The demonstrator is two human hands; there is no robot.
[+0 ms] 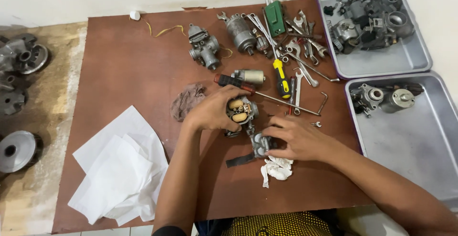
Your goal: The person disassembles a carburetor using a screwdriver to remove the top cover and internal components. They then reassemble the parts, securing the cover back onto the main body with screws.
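Near the middle of the brown worktop (119,64) lies a carburetor (242,114) with its float bowl off, two tan floats showing on top. The left hand (212,114) is clasped around its upper body from the left side, fingers curled over it. The right hand (298,138) grips the lower metal part of the same carburetor, fingers closed on it from the right. A black strap (240,160) sticks out below the carburetor, and a crumpled white tissue (275,169) lies just beneath the right hand. Just left of the left hand sits a brownish rag (187,101). Above the hands lie a red-handled screwdriver (238,84) and a yellow-handled screwdriver (282,78), near a small cylindrical motor (249,76). Farther up rest a second carburetor (204,47) and a scatter of wrenches (303,50). White paper sheets (119,169) cover the worktop's lower left. Two grey metal trays (381,62) with engine parts stand at the right.
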